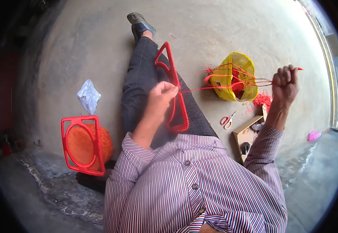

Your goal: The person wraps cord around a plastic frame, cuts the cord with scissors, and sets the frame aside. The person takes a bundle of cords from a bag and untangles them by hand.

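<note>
A red frame (182, 106) with a curved inner bar stands tilted across my legs, its edge wrapped in cord. My left hand (159, 99) is closed in a pinch at the middle of that edge. From there, red cord (200, 89) runs taut to the right, in several strands. My right hand (285, 83), raised far out to the right, is closed in a fist around the cord. A small red tip (300, 68) sticks out past its fingers; I cannot tell what it belongs to.
A yellow bag (222, 93) holding red material stands right of my legs. Near it lie scissors (227, 120), tangled red cord (263, 100) and a cardboard box (244, 138). On the left, a second red frame (65, 145) leans against an orange round cushion-like thing (107, 143); a plastic bag (88, 96) lies beyond.
</note>
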